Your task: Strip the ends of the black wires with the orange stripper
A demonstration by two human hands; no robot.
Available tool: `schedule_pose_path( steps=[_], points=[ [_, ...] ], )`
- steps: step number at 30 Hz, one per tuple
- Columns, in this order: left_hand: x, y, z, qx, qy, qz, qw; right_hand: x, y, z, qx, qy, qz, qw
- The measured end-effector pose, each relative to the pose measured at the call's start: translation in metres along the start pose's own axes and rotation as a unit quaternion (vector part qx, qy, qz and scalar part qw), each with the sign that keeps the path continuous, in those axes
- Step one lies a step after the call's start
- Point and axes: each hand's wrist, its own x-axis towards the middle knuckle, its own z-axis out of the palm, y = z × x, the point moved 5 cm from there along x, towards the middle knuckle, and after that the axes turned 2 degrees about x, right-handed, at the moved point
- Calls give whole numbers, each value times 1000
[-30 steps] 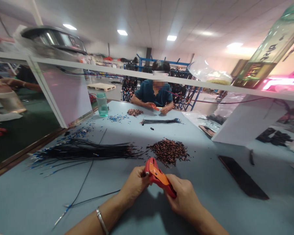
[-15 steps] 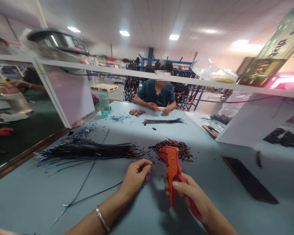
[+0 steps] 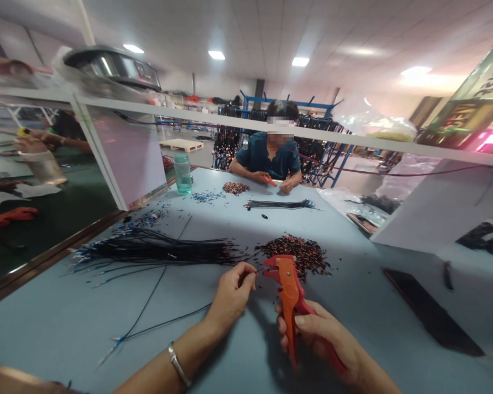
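Observation:
Pinched in my left hand [image 3: 234, 290] is a thin black wire [image 3: 170, 320], its short end pointing right and its tail running back left to blue and silver terminals. My right hand [image 3: 316, 334] grips an orange and red wire stripper [image 3: 288, 287] by its handles. The stripper's jaws face left, close to the wire's end; I cannot tell whether they touch it. Left of my hands lies a bundle of black wires [image 3: 160, 249] with blue terminals at the far left ends. Behind the stripper is a heap of small black and copper scraps [image 3: 308, 251].
A dark flat slab [image 3: 433, 312] lies on the table [image 3: 353, 306] at right. Across the table a person [image 3: 267, 156] holds a red tool. A green bottle [image 3: 183, 174], a smaller wire bundle [image 3: 281, 204] and blue terminals [image 3: 207, 197] are farther back. A shelf rail crosses above.
The stripper's jaws have come down and left, nearer the wire's end. My left hand keeps its pinch. The whole view has shifted slightly.

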Motion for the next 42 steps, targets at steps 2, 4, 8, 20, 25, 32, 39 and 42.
schedule_pose_path(
  steps=[2,4,8,20,25,32,39,42],
  points=[
    [0,-1,1,0,-13,-2,1000,0,0,1,-1,-6,-2,1000],
    [0,-2,2,-4,-22,0,1000,0,1,2,-6,-11,-2,1000],
    [0,2,2,-15,-30,15,999,0,2,2,-18,-7,4,1000],
    [-1,7,2,-25,-25,41,999,2,-1,2,-43,-11,-2,999],
    [-2,10,1,-21,-21,40,999,0,-4,7,-56,-15,-17,998],
    [0,10,-1,-23,-13,53,998,2,-7,10,-106,1,-56,993],
    [-1,12,-2,-24,-9,39,999,1,-5,13,-129,1,-73,989],
    [-1,13,-2,-30,-7,34,999,0,-3,12,-134,13,-73,988]
  ],
)
